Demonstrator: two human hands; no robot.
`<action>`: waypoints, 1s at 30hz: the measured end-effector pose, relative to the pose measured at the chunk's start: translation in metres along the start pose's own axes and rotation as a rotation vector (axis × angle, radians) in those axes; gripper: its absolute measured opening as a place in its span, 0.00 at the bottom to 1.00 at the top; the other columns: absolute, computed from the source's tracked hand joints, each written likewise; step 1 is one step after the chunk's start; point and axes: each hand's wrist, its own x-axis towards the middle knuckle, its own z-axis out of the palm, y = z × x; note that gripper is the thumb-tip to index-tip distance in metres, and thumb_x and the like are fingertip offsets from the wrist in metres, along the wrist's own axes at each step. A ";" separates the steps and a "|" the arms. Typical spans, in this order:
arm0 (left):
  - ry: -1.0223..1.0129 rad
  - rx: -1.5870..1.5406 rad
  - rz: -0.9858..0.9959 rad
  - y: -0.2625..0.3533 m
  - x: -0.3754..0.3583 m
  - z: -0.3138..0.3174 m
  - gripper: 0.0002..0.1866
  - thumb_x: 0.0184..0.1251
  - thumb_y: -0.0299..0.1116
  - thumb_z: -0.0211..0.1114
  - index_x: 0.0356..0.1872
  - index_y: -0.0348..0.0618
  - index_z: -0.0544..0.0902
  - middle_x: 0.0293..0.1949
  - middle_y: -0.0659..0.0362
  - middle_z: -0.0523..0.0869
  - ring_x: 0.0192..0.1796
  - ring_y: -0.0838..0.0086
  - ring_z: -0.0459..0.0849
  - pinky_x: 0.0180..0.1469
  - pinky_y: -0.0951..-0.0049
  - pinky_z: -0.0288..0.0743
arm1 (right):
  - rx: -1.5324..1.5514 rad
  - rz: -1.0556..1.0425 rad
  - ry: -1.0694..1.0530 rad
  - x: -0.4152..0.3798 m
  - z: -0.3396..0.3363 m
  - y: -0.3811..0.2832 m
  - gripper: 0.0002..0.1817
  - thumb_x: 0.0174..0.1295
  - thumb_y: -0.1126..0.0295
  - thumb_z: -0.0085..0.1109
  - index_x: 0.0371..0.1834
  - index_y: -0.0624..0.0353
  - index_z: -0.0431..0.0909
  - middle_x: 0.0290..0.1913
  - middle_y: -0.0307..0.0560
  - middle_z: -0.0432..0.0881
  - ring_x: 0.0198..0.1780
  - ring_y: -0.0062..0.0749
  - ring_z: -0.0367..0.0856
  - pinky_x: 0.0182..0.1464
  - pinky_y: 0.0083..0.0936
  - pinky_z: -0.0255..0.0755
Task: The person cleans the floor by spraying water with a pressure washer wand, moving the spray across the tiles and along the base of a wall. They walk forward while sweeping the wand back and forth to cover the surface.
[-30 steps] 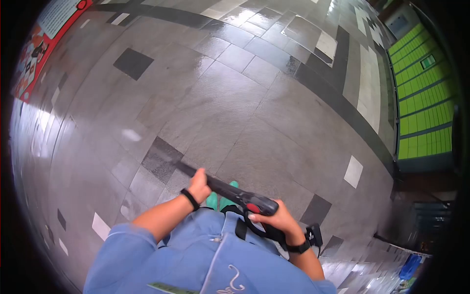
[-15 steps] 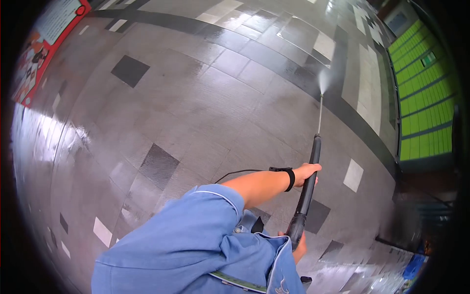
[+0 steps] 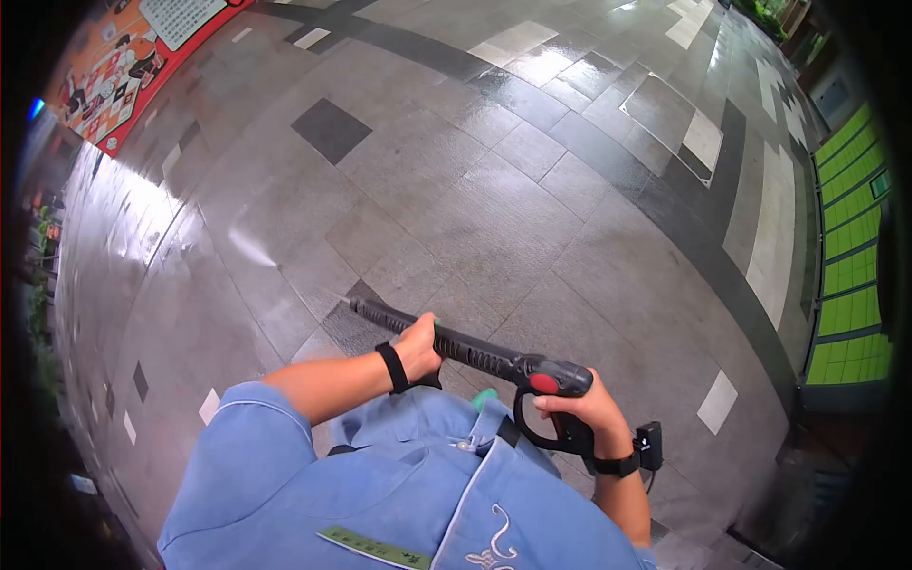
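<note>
A black pressure washer gun (image 3: 480,355) with a red patch near its rear lies across the front of my body, its lance pointing left. My left hand (image 3: 418,350) is wrapped round the middle of the barrel. At the rear, my right hand (image 3: 594,408) grips the handle behind the looped trigger guard. A thin white water spray (image 3: 252,249) leaves the lance tip over the tiled floor (image 3: 522,218). Both wrists wear black straps, and a small black device (image 3: 649,445) sits at the right one.
A red-edged sign board (image 3: 133,76) stands at the upper left. Bright green slatted panels (image 3: 850,247) line the right side. Wet, shiny patches (image 3: 142,204) show on the floor at left. Plants (image 3: 43,285) are at the far left edge.
The gun has swung from pointing forward on the right to pointing left, and the spray has moved with it. Both hands still hold it; my right hand now shows clearly.
</note>
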 end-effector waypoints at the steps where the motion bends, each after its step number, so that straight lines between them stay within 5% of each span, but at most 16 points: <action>1: 0.014 -0.005 -0.017 0.002 0.004 -0.002 0.12 0.59 0.33 0.47 0.39 0.37 0.63 0.33 0.52 0.73 0.34 0.61 0.77 0.41 0.48 0.72 | -0.036 -0.002 0.010 0.001 0.004 -0.006 0.14 0.38 0.73 0.69 0.29 0.63 0.77 0.22 0.37 0.77 0.23 0.18 0.73 0.26 0.16 0.67; 6: -0.162 0.173 -0.038 -0.002 0.038 0.052 0.19 0.55 0.35 0.56 0.45 0.38 0.65 0.37 0.51 0.70 0.33 0.60 0.76 0.35 0.54 0.74 | -0.227 -0.131 0.360 -0.010 0.053 0.014 0.19 0.36 0.70 0.70 0.33 0.64 0.76 0.25 0.39 0.78 0.26 0.19 0.73 0.31 0.18 0.68; 10: -0.407 0.283 -0.051 -0.008 0.064 0.104 0.14 0.51 0.38 0.62 0.30 0.39 0.69 0.24 0.55 0.74 0.22 0.70 0.76 0.25 0.69 0.75 | -0.291 -0.079 0.648 0.003 0.097 0.001 0.19 0.35 0.71 0.69 0.32 0.64 0.75 0.23 0.41 0.77 0.25 0.20 0.73 0.31 0.20 0.68; 14: -0.452 0.301 -0.062 0.036 0.055 0.120 0.15 0.52 0.36 0.60 0.32 0.36 0.67 0.23 0.54 0.72 0.22 0.69 0.76 0.22 0.67 0.74 | -0.373 -0.128 0.643 0.029 0.103 -0.031 0.14 0.37 0.79 0.64 0.30 0.65 0.75 0.22 0.40 0.76 0.24 0.20 0.72 0.29 0.19 0.67; 18: -0.243 0.337 -0.033 0.065 0.085 0.097 0.17 0.52 0.35 0.58 0.36 0.32 0.65 0.26 0.52 0.70 0.22 0.66 0.75 0.23 0.63 0.74 | -0.174 -0.015 0.561 0.055 0.115 -0.065 0.12 0.39 0.80 0.63 0.30 0.67 0.75 0.21 0.42 0.76 0.21 0.22 0.73 0.26 0.19 0.68; 23: -0.218 0.231 -0.045 0.098 0.074 0.082 0.18 0.52 0.33 0.56 0.36 0.27 0.66 0.28 0.51 0.70 0.26 0.66 0.74 0.27 0.63 0.72 | -0.305 -0.078 0.537 0.079 0.132 -0.049 0.15 0.37 0.72 0.68 0.29 0.64 0.75 0.21 0.39 0.75 0.23 0.18 0.69 0.28 0.19 0.65; 28: -0.273 0.256 -0.007 0.094 0.103 0.072 0.19 0.53 0.33 0.57 0.38 0.28 0.63 0.30 0.50 0.69 0.26 0.64 0.75 0.25 0.62 0.73 | -0.370 -0.170 0.561 0.090 0.139 -0.030 0.15 0.37 0.71 0.67 0.29 0.64 0.75 0.20 0.43 0.76 0.22 0.20 0.71 0.27 0.21 0.66; 30: -0.250 0.224 -0.043 0.099 0.106 0.073 0.13 0.53 0.34 0.58 0.34 0.37 0.67 0.20 0.55 0.71 0.20 0.68 0.74 0.22 0.65 0.72 | -0.380 -0.184 0.564 0.095 0.141 -0.025 0.15 0.38 0.70 0.66 0.29 0.64 0.75 0.20 0.45 0.76 0.22 0.21 0.71 0.27 0.21 0.66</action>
